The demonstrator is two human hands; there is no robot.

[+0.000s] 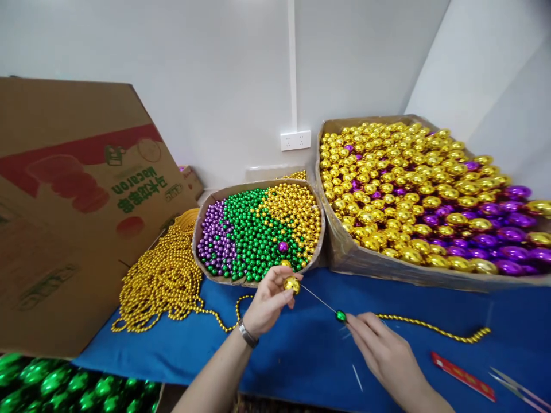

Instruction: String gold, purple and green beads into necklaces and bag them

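Head view, clock directions as on the upright picture.

Left hand [270, 295]: bare, dark wristband [248, 334] at the wrist; thumb and fingertips closed around a gold bead [291, 285], round, mirror-bright.

Right hand [383, 350]: bare, pinched narrowly at the near end of a green bead [341, 316], glossy, smaller than the gold.

Governing relation: green bead at 4 o'clock from gold bead; between the two, a thin strand [319, 299], straight, pale, long axis from 10 to 4 o'clock. Gold bead nearest the left hand, green bead nearest the right. Strand's exact seat in either bead hidden; thread or needle, cannot tell.

At 11 o'clock from the left grip: small-bead box [228, 281], cardboard, rounded, filled with shiny spheres in purple, green and gold; one larger purple bead [283, 246] on top.

At 9 o'clock from the left hand: heap of gold bead strings [161, 281], fine, coiled, metallic.

At 1 o'clock from the right grip: large-bead box [370, 266], tape-sheathed cardboard, heaped with lustrous gold and violet beads.

At 2 o'clock from the right hand: loose gold string [430, 328], slender, gently curved. Between 3 and 4 o'clock: red strip [462, 376], flat, oblong.

Beneath: blue cloth [301, 355], matt, lightly creased.
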